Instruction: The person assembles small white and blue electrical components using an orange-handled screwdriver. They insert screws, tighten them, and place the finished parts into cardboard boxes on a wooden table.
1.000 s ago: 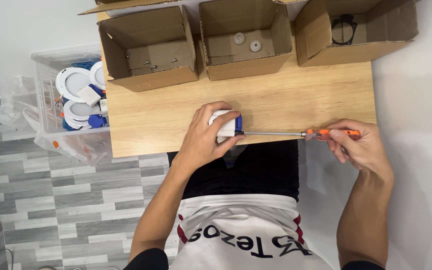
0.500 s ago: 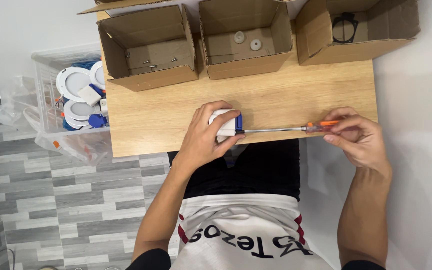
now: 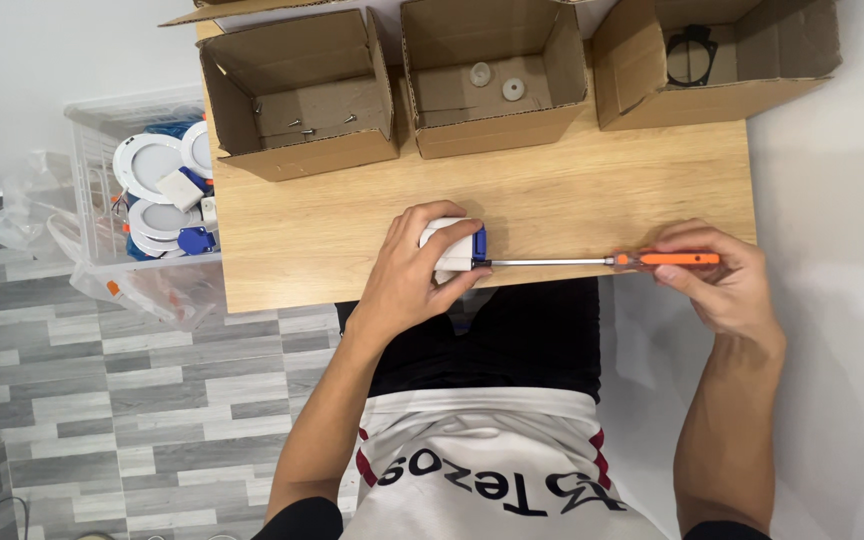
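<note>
My left hand (image 3: 414, 275) grips a small white box-shaped part with a blue end (image 3: 457, 246) at the near edge of the wooden table (image 3: 572, 190). My right hand (image 3: 720, 280) holds the orange handle of a long screwdriver (image 3: 667, 259) by the fingertips. Its metal shaft runs left and its tip meets the blue end of the part. The underside of the part is hidden by my fingers.
Three open cardboard boxes stand along the far table edge: the left box (image 3: 297, 95) with several screws, the middle box (image 3: 492, 75) with two round discs, the right box (image 3: 717, 55) with a black frame. A clear bin (image 3: 102, 140) of round white lamps stands left of the table.
My right hand has shifted slightly along the handle, turning the screwdriver between the fingers. My left hand and the white part stay in place.
</note>
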